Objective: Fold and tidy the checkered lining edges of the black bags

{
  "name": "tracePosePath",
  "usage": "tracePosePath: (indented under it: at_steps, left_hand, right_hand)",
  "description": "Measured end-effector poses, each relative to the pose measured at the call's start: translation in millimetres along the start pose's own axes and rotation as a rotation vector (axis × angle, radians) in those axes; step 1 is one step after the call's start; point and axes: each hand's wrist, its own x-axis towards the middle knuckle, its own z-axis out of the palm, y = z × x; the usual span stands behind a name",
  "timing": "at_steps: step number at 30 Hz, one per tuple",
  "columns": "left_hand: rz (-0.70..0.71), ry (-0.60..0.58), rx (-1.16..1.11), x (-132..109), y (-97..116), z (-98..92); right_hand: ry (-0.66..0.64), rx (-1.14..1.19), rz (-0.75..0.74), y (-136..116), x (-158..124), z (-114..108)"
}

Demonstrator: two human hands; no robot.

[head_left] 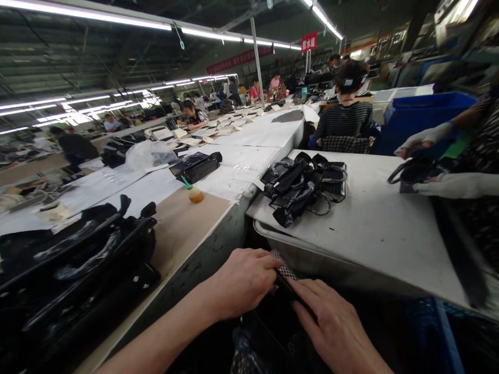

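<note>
Low in the view, my left hand (244,280) and my right hand (331,324) meet over a dark bag piece (286,280) with a checkered strip at its top. The left fingers pinch its upper edge; the right hand lies flat along it, fingers pressing down. The lower part of the piece is hidden in shadow below the table edge. A pile of black bags (70,275) lies on the long table to my left. A heap of black straps and bag parts (302,187) sits on the white table (382,223) ahead.
A small glue bottle (194,193) and a black pouch (195,166) lie on the long table. At right, a person's gloved hands (424,137) hold a black bag. A seated person (346,111) and a blue bin (424,117) are behind.
</note>
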Motion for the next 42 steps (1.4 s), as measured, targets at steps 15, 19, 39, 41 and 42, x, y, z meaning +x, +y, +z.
tracePosePath:
  at_steps: [15,19,39,41,42]
  left_hand:
    - [0.19,-0.024,0.021,29.0,-16.9,-6.2]
    - [0.175,0.004,0.012,26.8,-17.9,-2.1]
    - [-0.01,0.031,-0.399,14.9,-15.2,6.2]
    - [-0.018,0.048,-0.402,13.7,-14.2,8.5]
    - [-0.023,0.059,-0.399,13.3,-13.5,9.8]
  right_hand:
    - [-0.038,0.137,0.019,7.0,1.4,-10.5]
    - [-0.051,0.125,0.0,6.8,1.3,-10.8]
    - [0.138,0.071,-0.015,-7.9,0.2,-8.7]
    - [0.151,0.046,-0.023,-8.5,0.6,-7.4]
    - [0.152,0.035,-0.029,-8.7,0.8,-6.9]
